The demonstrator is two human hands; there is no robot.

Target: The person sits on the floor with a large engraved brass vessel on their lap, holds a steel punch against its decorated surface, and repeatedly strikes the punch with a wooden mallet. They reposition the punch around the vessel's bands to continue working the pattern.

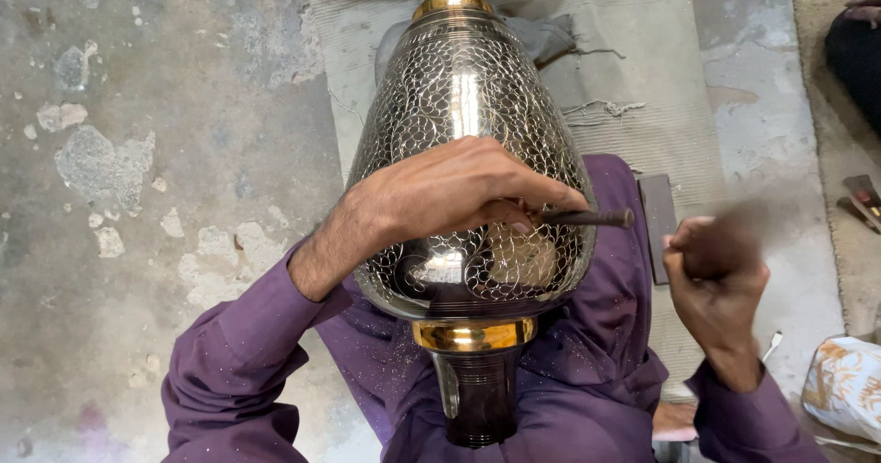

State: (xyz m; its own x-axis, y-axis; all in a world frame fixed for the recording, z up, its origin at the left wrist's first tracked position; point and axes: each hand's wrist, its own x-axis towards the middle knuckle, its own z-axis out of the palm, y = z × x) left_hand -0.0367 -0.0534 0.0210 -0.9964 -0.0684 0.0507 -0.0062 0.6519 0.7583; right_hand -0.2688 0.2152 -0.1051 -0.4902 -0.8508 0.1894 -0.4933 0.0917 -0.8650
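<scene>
Two hands at work over one large metal vase (463, 114). Left hand (450, 192) lies across the vase's belly, fingers clenched around a thin dark chisel (587, 217) that juts out toward the right, its tip end hidden under the fingers against the engraved surface. Right hand (716, 270) held just beside the chisel's free end, closed in a fist; blurred by motion, it seems to grasp a dark tool handle, though the object itself cannot be made out. Vase lies lengthwise on the person's lap, neck pointing away, foot toward the body; silver-toned body covered in fine scrollwork, brass-coloured bands (473, 334) at the shoulder and above the dark base (477, 399). Purple sleeves and trousers (587, 399) below, dusted with fine metal flecks. A pale woven mat (642, 50) lies under the vase on the concrete floor (138, 105). A flat dark block (657, 224) rests on the mat near the right hand. A patterned bag (844, 385) sits at lower right.
</scene>
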